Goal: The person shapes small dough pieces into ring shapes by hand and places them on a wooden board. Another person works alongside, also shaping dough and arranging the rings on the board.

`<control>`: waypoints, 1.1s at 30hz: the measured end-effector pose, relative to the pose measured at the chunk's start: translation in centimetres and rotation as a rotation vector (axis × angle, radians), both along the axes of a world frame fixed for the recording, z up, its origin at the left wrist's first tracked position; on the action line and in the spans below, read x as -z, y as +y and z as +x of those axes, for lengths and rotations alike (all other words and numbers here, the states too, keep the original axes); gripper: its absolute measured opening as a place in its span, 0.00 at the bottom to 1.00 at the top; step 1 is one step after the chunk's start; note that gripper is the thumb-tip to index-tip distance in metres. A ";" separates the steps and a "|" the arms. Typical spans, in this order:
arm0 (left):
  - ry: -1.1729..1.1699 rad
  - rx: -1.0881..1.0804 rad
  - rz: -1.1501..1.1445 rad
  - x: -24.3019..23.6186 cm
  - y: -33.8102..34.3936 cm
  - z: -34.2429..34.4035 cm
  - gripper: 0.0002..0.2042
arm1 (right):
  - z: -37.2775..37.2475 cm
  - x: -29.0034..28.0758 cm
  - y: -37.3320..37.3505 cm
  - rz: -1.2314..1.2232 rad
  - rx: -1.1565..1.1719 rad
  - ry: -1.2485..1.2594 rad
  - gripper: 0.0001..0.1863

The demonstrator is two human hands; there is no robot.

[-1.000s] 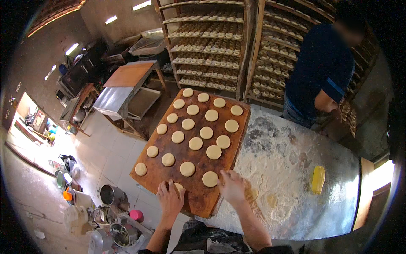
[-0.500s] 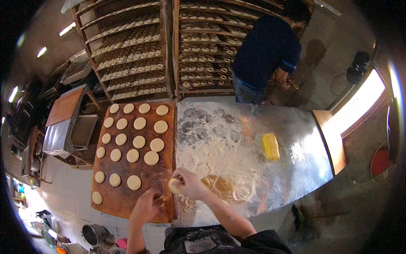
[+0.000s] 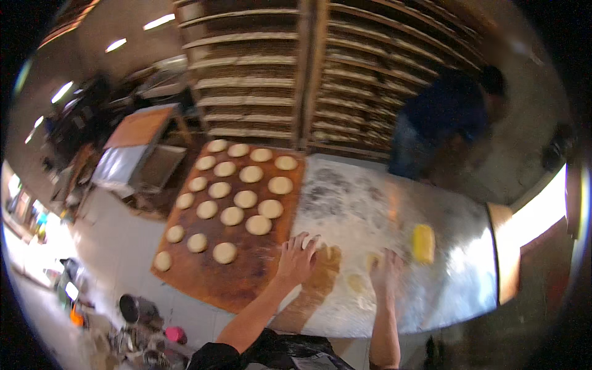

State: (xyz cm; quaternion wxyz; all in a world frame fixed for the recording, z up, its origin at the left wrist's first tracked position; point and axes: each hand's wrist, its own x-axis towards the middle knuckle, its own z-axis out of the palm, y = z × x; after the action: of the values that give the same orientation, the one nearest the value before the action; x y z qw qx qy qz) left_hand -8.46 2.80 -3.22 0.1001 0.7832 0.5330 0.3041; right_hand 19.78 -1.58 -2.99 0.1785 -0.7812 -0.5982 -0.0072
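My left hand (image 3: 297, 262) is over the floured metal tabletop beside the wooden board's right edge, its fingers spread. A pale patch lies by its fingertips; I cannot make out whether it is dough or flour. Farther right, my right hand (image 3: 386, 271) is low over the metal, its fingers smeared by motion. A small pale piece of dough (image 3: 372, 260) shows beside its thumb. Between the hands, a yellowish round (image 3: 356, 283) lies on the flour. Several flat dough discs (image 3: 245, 198) sit in rough rows on the brown wooden board (image 3: 246, 279).
A yellow block (image 3: 423, 244) rests on the metal tabletop (image 3: 456, 283) at right. Tall wooden racks (image 3: 303, 80) with loaded shelves stand behind the table. A person in dark clothes (image 3: 444, 117) bends beside them. Metal pots (image 3: 140, 309) are on the floor at lower left.
My right hand, which held a dough disc near the board's edge, has moved right over the metal. My left hand has moved off the board onto the flour. The whole view has shifted.
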 end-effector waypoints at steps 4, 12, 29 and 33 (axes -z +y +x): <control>0.087 -0.472 0.093 -1.0 -3.3 -14.1 0.21 | -10.3 -0.7 2.2 -0.072 -0.278 0.424 0.17; 0.326 -0.645 -0.141 1.6 -3.0 -27.9 0.19 | -37.8 0.9 3.3 -0.015 -0.577 0.060 0.18; -0.071 -0.226 -0.289 -7.7 -0.8 -22.1 0.07 | -14.2 -3.2 5.9 -0.115 -0.359 0.897 0.14; -0.246 0.049 -0.239 -8.0 1.0 -14.8 0.06 | -5.4 -1.4 8.1 0.040 -0.309 0.857 0.17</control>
State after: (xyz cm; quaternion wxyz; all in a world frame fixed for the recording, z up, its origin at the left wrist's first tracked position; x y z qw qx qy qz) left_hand -23.29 3.81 4.83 0.2645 0.7354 0.5298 0.3294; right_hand 14.34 6.51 -1.59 0.4240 -0.6117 -0.5796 0.3318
